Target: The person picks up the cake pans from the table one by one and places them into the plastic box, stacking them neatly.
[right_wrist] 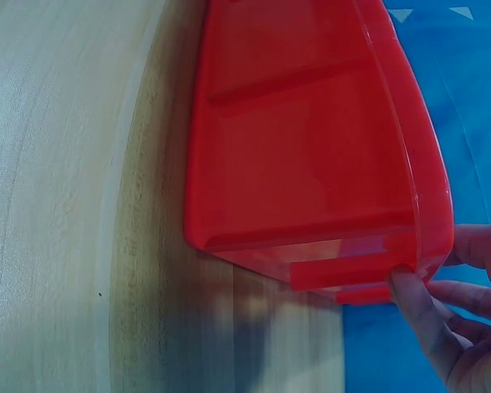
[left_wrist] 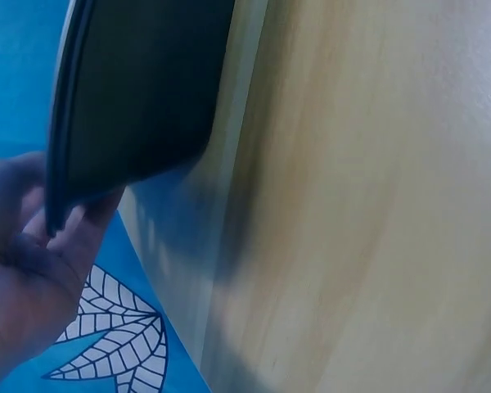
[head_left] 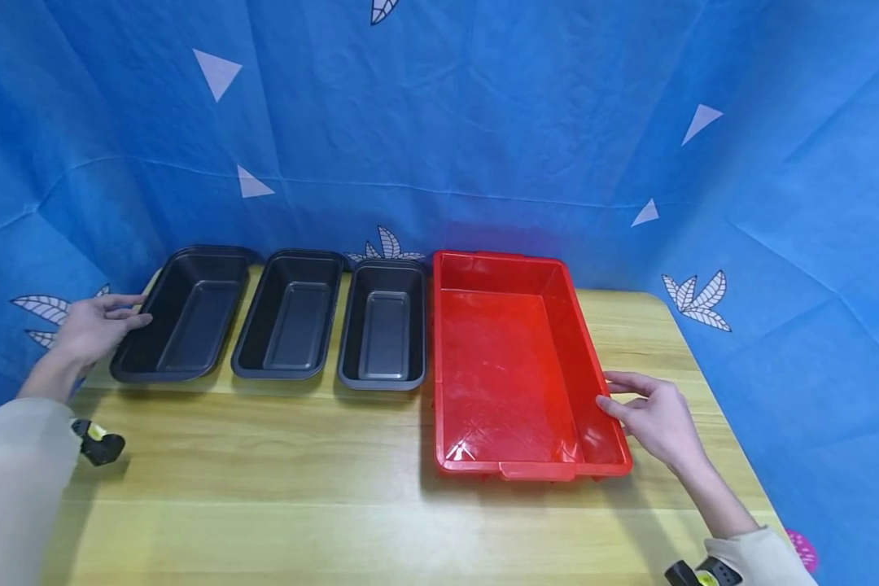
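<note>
One narrow left grip (head_left: 89, 332) pinches black pan (head_left: 199, 321); right grip (head_left: 661, 417), red tray (head_left: 498, 366).

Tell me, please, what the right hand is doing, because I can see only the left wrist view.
Observer: The right hand grips the right-side rim of a red tray.
Operator: Thank you. Is the dark pan in my view the only one?
Observer: No, the head view shows two more to its right, a middle pan and a right pan.
Operator: Which of these pans is nearest to the red tray?
Observer: The right pan stands just left of it; whether they touch, I cannot tell.
</note>
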`<state>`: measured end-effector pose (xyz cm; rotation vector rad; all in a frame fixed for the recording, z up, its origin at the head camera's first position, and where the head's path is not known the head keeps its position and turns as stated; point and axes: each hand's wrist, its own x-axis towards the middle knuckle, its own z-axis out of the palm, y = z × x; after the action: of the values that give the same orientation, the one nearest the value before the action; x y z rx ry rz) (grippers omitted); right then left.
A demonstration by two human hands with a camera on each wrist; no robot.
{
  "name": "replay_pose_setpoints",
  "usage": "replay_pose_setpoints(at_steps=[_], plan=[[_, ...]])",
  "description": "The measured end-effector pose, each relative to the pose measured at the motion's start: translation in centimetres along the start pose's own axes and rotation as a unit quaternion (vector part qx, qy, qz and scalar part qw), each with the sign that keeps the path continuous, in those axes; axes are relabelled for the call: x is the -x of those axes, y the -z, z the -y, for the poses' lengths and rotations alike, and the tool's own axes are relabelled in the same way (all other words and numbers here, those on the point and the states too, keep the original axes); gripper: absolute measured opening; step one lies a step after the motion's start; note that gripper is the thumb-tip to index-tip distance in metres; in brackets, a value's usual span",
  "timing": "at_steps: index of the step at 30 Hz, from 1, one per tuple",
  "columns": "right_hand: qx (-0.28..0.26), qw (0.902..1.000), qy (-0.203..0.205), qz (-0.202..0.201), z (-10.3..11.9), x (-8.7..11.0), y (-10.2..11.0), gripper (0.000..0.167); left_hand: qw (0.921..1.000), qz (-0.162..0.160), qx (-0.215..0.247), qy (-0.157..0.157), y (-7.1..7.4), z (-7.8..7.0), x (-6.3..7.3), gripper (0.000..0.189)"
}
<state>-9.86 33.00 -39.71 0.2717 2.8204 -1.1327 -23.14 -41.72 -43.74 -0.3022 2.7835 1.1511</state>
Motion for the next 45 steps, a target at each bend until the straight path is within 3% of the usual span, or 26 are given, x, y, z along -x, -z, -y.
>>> replay_pose_setpoints(at_steps=[7, 11, 17, 20, 24, 27, 41, 43, 45], plan=[[-0.005, 1.0, 0.0, 0.0, 0.0, 0.1, 0.0, 0.059, 0.9996, 0.005, 0.027, -0.008, 0.7, 0.3, 0.7, 0.065], [-0.005, 1.0, 0.004, 0.002, -0.1, 0.1, 0.0, 0.059, 0.9977, 0.007, 0.067, -0.008, 0.9, 0.6, 1.2, 0.054], [-0.007, 1.0, 0.003, 0.003, -0.2, 0.2, 0.0, 0.059, 0.9958, -0.001, 0.091, -0.001, 1.3, 0.7, 2.3, 0.028], [-0.008, 1.0, 0.002, 0.005, -0.2, 0.2, 0.0, 0.059, 0.9948, -0.012, 0.101, 0.004, 1.6, 0.7, 2.9, 0.031], [-0.008, 0.9999, 0.003, 0.007, -0.2, 0.2, 0.0, 0.059, 0.9949, -0.04, 0.092, 0.01, 1.6, 0.5, 3.3, 0.059], [-0.007, 0.9999, 0.002, 0.009, -0.1, 0.2, 0.1, 0.06, 0.9951, -0.054, 0.082, 0.011, 1.6, 0.3, 3.5, 0.07], [-0.012, 0.9998, -0.001, 0.017, 0.1, 0.0, 0.1, 0.061, 0.9956, -0.059, 0.072, 0.004, 1.5, -2.2, 5.6, 0.075], [-0.014, 0.9997, -0.002, 0.019, 0.1, 0.0, 0.1, 0.062, 0.9949, -0.053, 0.085, -0.003, 1.5, -2.6, 6.0, 0.074], [-0.015, 0.9997, -0.003, 0.021, 0.1, 0.0, 0.1, 0.062, 0.9928, -0.047, 0.109, -0.013, 1.5, -3.1, 6.4, 0.061]])
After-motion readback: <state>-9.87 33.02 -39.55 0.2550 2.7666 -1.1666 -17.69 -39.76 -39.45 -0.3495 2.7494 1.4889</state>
